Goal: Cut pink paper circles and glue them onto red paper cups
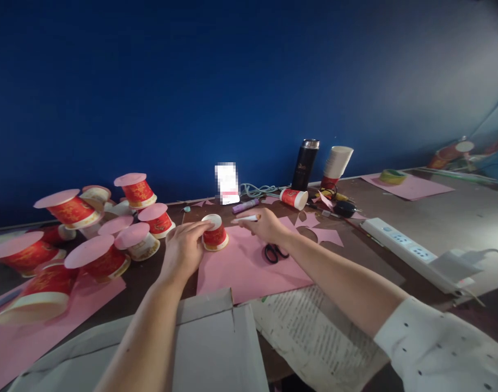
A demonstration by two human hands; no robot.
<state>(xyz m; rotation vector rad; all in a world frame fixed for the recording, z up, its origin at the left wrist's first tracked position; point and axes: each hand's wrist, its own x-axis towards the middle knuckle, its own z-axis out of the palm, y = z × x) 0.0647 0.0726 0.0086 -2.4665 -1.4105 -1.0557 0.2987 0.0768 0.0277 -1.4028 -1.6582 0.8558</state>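
Spreading across the whole lower view, the dark brown table (151, 275) runs from left to right beneath a deep blue wall (191, 81). On it, near the middle, lies a large pink paper sheet (240, 272), and just nearer than that a flattened grey cardboard piece (208, 337) and a printed newspaper page (309, 332). At the left stands a cluster of upturned red paper cups capped with pink paper discs (89, 239), some tipped on their sides. A long white power strip (404, 247) lies at the right. Along the far edge stand a tall black flask (305, 163) and a stack of white paper cups (336, 166), with one red cup lying on its side (294, 198) just in front of them. Black-handled scissors (274, 253) rest on the pink sheet, beside the right wrist. At the sheet's far edge sits a small upturned red paper cup (214, 233), upside down. The left hand (184, 247) is loosely curled around that cup's left side, fingers touching it. The right hand (265, 223), just right of the cup, is closed on a slim white pen (245, 219) whose tip points left toward the cup's rim.
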